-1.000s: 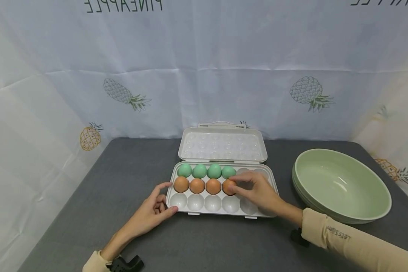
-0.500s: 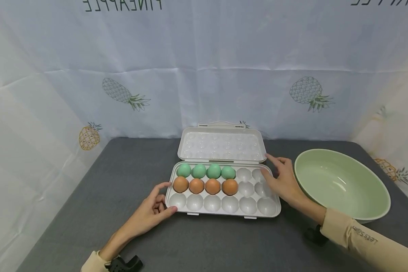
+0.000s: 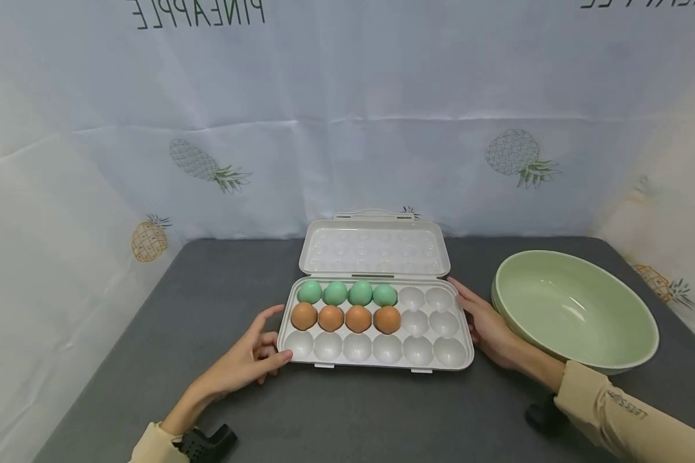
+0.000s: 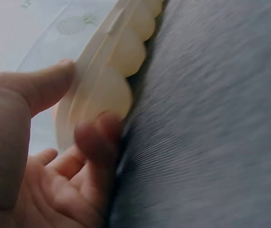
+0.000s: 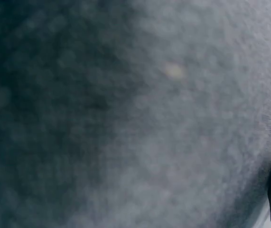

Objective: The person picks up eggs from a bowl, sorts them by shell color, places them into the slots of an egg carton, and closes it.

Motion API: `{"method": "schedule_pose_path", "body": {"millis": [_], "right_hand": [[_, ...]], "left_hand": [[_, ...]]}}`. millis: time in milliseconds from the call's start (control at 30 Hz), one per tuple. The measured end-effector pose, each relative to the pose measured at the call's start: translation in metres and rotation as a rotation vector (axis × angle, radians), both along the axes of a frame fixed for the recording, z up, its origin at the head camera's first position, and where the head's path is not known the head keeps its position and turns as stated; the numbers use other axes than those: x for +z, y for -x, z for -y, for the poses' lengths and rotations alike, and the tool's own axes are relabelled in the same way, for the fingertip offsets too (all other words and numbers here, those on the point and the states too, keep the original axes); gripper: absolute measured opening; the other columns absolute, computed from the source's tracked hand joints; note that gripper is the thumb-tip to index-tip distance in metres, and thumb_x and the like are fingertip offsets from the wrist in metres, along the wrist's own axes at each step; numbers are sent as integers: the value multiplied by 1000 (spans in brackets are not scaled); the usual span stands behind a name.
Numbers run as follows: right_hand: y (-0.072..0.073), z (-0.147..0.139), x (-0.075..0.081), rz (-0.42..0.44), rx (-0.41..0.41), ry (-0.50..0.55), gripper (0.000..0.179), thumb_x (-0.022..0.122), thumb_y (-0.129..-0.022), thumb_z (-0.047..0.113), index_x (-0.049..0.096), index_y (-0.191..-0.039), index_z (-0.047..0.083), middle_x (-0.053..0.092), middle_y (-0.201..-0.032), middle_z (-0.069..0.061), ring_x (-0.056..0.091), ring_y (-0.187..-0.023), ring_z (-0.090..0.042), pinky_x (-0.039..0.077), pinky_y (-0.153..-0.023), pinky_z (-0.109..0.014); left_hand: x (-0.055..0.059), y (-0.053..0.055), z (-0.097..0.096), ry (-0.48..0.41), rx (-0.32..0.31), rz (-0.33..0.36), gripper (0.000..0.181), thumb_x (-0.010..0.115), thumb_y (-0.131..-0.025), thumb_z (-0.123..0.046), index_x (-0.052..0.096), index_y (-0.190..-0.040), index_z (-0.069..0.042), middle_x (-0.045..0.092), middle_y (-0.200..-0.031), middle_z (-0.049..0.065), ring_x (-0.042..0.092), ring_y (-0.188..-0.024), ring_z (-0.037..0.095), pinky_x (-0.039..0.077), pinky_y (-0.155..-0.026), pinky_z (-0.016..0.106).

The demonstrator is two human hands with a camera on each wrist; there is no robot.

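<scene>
An open white plastic egg box [image 3: 376,366] stands on the table with its lid [image 3: 374,247] tipped back. Several green eggs [image 3: 360,293] fill the left part of the back row, and several brown eggs [image 3: 358,319] sit in the middle row. The front row holds no eggs. My left hand [image 3: 249,360] grips the left end; in the left wrist view its thumb rests on the rim and a finger curls against the cup's underside. My right hand [image 3: 489,328] touches the box's right side, its lower fingers partly hidden.
A large green bowl [image 3: 573,308], apparently stacked, stands right of the box, close beside the right forearm. The dark grey table [image 3: 347,411] ends at a pineapple-print curtain [image 3: 347,167] behind. The right wrist view is mostly blurred grey surface.
My right hand has let go of the last brown egg in its cup and moved right to the box's right side. The left hand has stayed at the left end.
</scene>
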State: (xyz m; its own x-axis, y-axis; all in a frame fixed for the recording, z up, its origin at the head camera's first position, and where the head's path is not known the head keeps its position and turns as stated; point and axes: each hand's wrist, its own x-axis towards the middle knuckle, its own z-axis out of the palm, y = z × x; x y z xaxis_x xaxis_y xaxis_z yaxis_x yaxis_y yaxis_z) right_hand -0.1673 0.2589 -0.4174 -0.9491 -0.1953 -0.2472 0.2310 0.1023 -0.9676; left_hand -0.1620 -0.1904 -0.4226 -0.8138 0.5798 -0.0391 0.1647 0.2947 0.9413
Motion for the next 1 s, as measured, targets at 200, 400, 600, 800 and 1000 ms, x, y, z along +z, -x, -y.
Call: {"method": "schedule_pose_path", "body": {"millis": [200,400,600,800,1000], "right_hand": [[5,1,-3,-22,12,37,60,26,-110,20,3,-165,25,29,-62,11,30,-50,-2,28,-49,-17],[9,-6,-7,20,146,162,62,23,-112,21,-8,-164,31,41,-68,11,39,-52,-2,37,-51,-18],[11,-16,-7,58,229,246,66,24,-112,21,-19,-161,30,46,-77,9,38,-58,-5,38,-54,-19],[16,-23,0,139,310,306,68,26,-113,22,-24,-159,27,63,-97,14,60,-76,-2,52,-69,-22],[18,-25,6,137,299,299,73,33,-113,23,-23,-159,29,68,-124,9,71,-110,-11,59,-88,-31]], "left_hand": [[15,25,12,45,-187,198,99,62,-103,-17,-19,-161,-19,65,-99,11,69,-80,15,57,-61,32],[35,62,14,200,-305,315,120,72,-97,-19,-31,-158,-25,66,-118,17,71,-89,18,60,-71,36],[37,90,8,261,-303,332,132,81,-89,-18,-31,-158,-22,59,-133,23,70,-88,13,60,-74,34],[41,108,7,305,-356,378,132,82,-88,-15,-28,-159,-31,66,-116,10,64,-78,11,55,-68,27],[34,119,12,230,-365,345,126,79,-91,-17,-27,-159,-31,64,-107,5,57,-70,7,50,-61,24]]}}
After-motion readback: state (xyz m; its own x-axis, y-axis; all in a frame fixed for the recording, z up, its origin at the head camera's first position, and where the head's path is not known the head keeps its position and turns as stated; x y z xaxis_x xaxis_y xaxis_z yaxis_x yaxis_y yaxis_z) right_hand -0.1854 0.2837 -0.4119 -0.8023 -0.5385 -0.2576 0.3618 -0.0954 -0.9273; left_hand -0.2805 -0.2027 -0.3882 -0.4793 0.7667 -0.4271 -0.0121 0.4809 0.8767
